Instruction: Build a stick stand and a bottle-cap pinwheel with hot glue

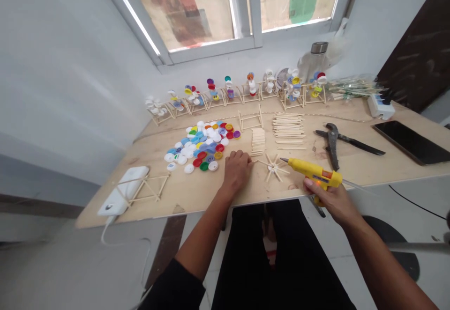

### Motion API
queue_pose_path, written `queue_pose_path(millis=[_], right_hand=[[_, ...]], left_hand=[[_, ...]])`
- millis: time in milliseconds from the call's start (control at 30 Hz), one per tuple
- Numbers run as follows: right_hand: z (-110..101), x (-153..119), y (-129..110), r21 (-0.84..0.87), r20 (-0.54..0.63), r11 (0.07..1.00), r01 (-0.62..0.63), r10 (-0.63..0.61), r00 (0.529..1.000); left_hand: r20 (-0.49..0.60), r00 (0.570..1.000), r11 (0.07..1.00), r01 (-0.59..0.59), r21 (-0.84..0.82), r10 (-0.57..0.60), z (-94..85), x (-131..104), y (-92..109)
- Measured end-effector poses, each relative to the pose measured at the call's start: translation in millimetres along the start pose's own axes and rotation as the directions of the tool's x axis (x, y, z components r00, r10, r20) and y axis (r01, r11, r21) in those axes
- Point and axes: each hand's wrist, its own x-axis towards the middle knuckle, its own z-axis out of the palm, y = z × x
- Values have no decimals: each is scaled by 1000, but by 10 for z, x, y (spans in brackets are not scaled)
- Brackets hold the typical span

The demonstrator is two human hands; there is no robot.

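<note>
My right hand (332,200) is wrapped round the grip of a yellow glue gun (312,170), whose nozzle points left, close to a star-shaped wheel of wooden sticks (273,167). The wheel lies flat near the table's front edge, with its spokes spreading from a small white centre. Left of it, my left hand (239,166) rests on the table with curled fingers. A thin wooden stick (255,161) shows at its fingertips, beside a left spoke; whether it touches that spoke I cannot tell.
Colourful bottle caps (204,143) are heaped left. Cut sticks (288,131) and shorter sticks (258,141) lie behind the wheel. Pliers (332,146) and a phone (413,141) are right. A stick frame (149,189) leans over a white power bank (123,192). Cap-wheel models (230,93) line the back.
</note>
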Motion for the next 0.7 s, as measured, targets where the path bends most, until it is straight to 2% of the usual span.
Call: queue_pose_path(millis=[100, 167, 267, 333, 433, 500, 567, 700], right_hand=[[14, -13, -11, -6, -13, 1000, 20, -20, 1000], [16, -13, -15, -9, -7, 1000, 22, -22, 1000], [15, -6, -12, -10, 1, 1000, 10, -10, 1000], [19, -8, -7, -7, 0, 1000, 2, -2, 1000], [46, -34, 0, -28, -38, 1000, -12, 11, 999], [76, -68, -3, -60, -51, 998, 21, -24, 998], [110, -108, -17, -98, -19, 990, 102, -104, 994], [170, -190, -86, -270, 126, 924, 270, -245, 961]], left_hand=[[-67, 987, 974, 132, -183, -146, -17, -137, 0], [-78, 966, 903, 200, -381, -247, -13, -240, 14], [-42, 942, 705, 219, -674, -332, 10, -361, 62], [0, 932, 559, 217, -800, -361, 21, -407, 108], [102, 920, 368, 250, -896, -377, 1, -441, 188], [188, 907, 246, 294, -924, -377, -36, -462, 245], [256, 891, 123, 321, -939, -374, -80, -490, 299], [347, 868, -81, 341, -937, -355, -142, -553, 374]])
